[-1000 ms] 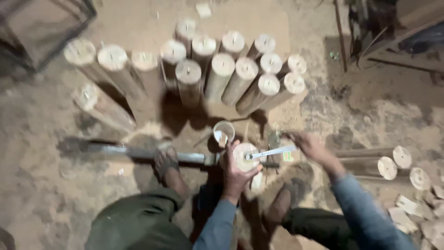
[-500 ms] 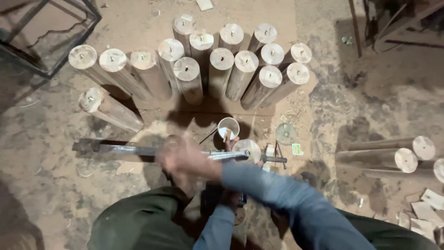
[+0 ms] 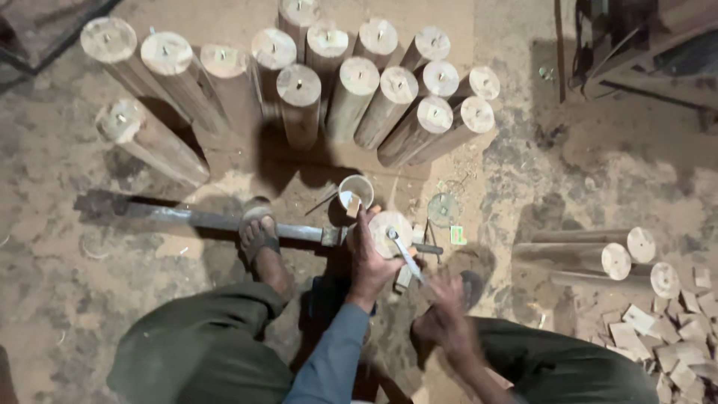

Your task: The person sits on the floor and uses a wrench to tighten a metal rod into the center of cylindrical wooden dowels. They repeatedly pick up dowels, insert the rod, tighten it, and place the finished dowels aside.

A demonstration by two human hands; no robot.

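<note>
Since half a second ago, my right hand (image 3: 447, 303) is back on my right side, no longer crossing over my left arm, and it is blurred with motion. Its fingers are curling closed around the handle of a slim metal tool (image 3: 406, 256), whose tip is meeting the centre of the round wooden block (image 3: 390, 233). My left hand (image 3: 372, 258) is resting against that block, its fingers wrapping the block's left rim and steadying it.

I am keeping the block upright on the dirt floor, just in front of my knees, at the right end of a long metal bar (image 3: 202, 221). My sandalled left foot (image 3: 259, 233) is pressing down on that bar. A small white cup (image 3: 356, 192) is standing just beyond the block, almost touching my fingertips.

Farther out, a cluster of standing wooden cylinders (image 3: 351, 93) is filling the far middle of the floor. Three more logs (image 3: 598, 258) are lying at the right edge, with small wood offcuts (image 3: 658, 337) scattering near the right corner beside me.
</note>
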